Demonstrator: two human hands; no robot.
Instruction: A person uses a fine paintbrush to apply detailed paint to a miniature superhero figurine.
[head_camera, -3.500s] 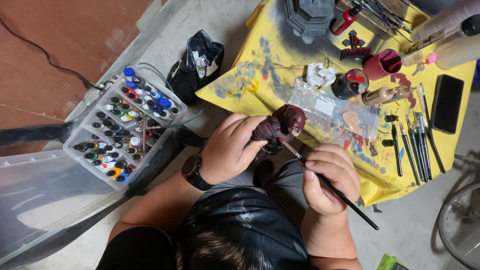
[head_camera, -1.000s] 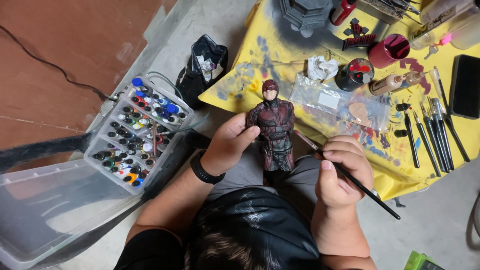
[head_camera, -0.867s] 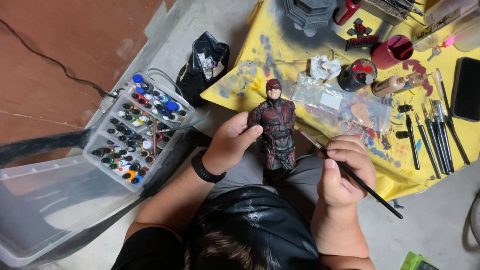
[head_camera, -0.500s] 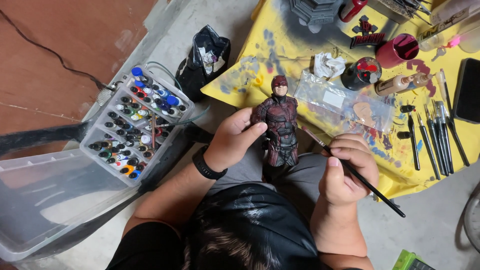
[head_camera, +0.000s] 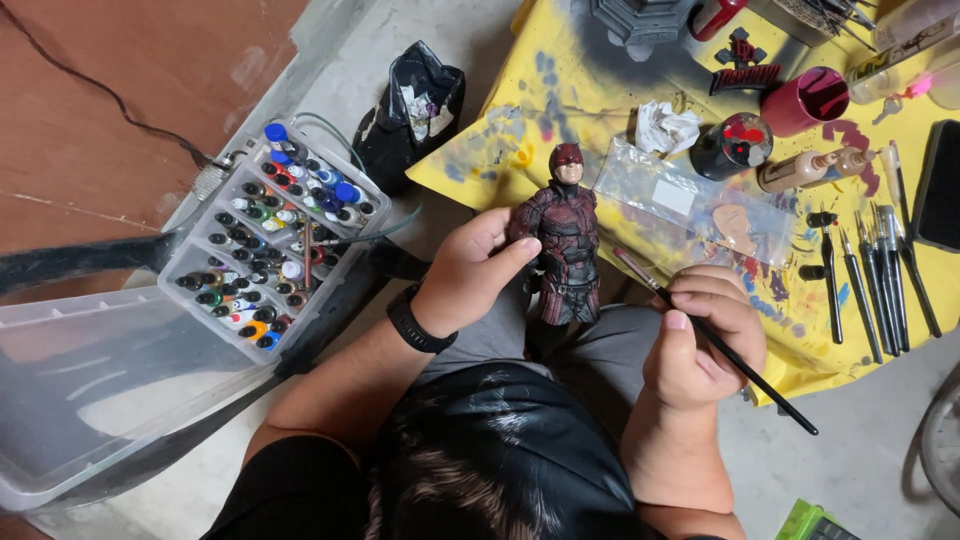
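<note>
Head camera looks steeply down, close above hands.

Grey concrete floor meets a reddish-brown surface at left (a dark cable trails over it); a paint-stained yellow cloth covers the work area

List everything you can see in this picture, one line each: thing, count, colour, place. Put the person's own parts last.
action figure: one, dark red, upright in left hand
paintbrush: one, black handle, in right hand
paint bottle tray: one, clear, many coloured caps, left
plastic tub: one, clear, lower left
black bag: one, top centre
yellow cloth: one, paint-stained, right
spare brushes: several, dark, on cloth
red cup: one, top right
clear bag: one, on cloth
wristwatch: one, black, left wrist
left hand: grips figure
right hand: grips brush
</note>
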